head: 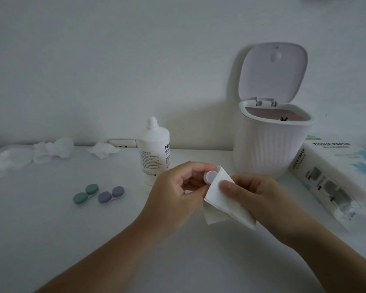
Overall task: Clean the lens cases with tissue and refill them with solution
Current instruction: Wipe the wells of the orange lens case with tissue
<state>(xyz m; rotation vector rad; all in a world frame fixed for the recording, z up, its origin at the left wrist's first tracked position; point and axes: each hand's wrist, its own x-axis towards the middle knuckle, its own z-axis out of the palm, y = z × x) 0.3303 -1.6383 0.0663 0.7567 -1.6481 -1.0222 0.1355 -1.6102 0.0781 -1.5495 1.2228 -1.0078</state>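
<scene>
White tissue point(224, 199), right hand point(254, 193), small cap point(210, 177)

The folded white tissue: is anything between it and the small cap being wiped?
Nothing visible. The folded white tissue, pinched by the right hand, lies against the small round lilac cap held by the left hand.

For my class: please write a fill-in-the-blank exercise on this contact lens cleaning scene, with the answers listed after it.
1. The bin behind the hands has its lid ____.
2. The right hand holds a folded ____.
3. Beside the green lens case lies a ____ one.
4. The solution bottle stands ____.

Answers: open; tissue; purple; upright
</scene>
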